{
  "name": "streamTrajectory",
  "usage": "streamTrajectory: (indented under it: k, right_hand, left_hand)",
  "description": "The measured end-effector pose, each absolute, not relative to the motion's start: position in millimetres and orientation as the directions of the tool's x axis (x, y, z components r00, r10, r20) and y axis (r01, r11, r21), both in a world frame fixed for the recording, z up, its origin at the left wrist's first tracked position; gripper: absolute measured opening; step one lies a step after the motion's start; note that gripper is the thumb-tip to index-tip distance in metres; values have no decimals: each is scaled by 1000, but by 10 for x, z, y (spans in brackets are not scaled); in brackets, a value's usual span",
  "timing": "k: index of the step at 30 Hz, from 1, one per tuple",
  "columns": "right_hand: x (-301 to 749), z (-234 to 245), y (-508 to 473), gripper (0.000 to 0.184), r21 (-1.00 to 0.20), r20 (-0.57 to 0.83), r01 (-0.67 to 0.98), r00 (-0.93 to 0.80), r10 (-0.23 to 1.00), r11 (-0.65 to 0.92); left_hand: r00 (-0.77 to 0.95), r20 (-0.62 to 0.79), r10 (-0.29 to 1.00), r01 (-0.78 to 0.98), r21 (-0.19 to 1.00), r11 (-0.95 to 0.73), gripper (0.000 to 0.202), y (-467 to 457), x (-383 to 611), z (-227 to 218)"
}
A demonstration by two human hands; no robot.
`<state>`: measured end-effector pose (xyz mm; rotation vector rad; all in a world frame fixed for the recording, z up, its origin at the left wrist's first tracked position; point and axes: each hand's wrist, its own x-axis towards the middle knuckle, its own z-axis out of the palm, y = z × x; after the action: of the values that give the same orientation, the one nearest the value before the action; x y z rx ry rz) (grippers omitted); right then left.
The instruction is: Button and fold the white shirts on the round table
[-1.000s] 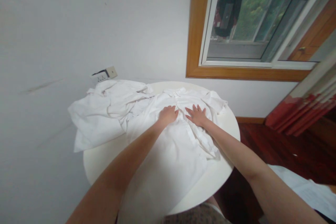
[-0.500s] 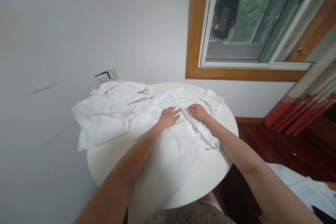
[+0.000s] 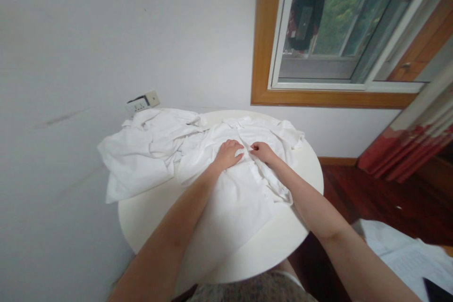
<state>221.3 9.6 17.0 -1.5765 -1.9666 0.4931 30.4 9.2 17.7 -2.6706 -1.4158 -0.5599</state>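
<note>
A white shirt (image 3: 233, 193) lies spread over a round white table (image 3: 283, 245), collar toward the wall. My left hand (image 3: 229, 154) rests on its chest with the fingers curled, pinching the cloth by the front placket. My right hand (image 3: 261, 151) is right beside it, fingers closed on the shirt's front edge. The two hands nearly touch at the shirt's middle.
A second crumpled white garment (image 3: 141, 151) hangs over the table's far left edge by a wall socket (image 3: 143, 102). A wood-framed window (image 3: 269, 47) is behind the table. A red curtain (image 3: 406, 151) and dark wooden floor (image 3: 354, 188) lie to the right, with white bedding (image 3: 406, 255) at lower right.
Both hands went from lying flat and apart on the shirt to curled and drawn together at its front opening, gripping the cloth.
</note>
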Motion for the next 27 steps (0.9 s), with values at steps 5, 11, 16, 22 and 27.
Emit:
streamTrajectory:
  k: [5, 11, 16, 22, 27]
  right_hand:
    - [2212, 112, 118, 26, -627, 237, 735, -135, 962, 257]
    - [2223, 87, 145, 22, -682, 250, 687, -102, 963, 250]
    - [2189, 118, 112, 20, -750, 252, 604, -116, 961, 270]
    - [2152, 80, 60, 20, -785, 244, 568, -86, 966, 249]
    - [2142, 35, 59, 21, -804, 229, 550, -67, 971, 227]
  left_hand:
    - [388, 423, 819, 855, 167, -491, 23, 4, 510, 145]
    - [370, 417, 830, 866, 169, -471, 17, 74, 557, 13]
    - [325, 366, 872, 893, 185, -410, 18, 86, 565, 30]
    - [317, 375, 871, 892, 194, -408, 21, 41, 555, 62]
    - [321, 358, 877, 841, 319, -438, 19, 91, 496, 52]
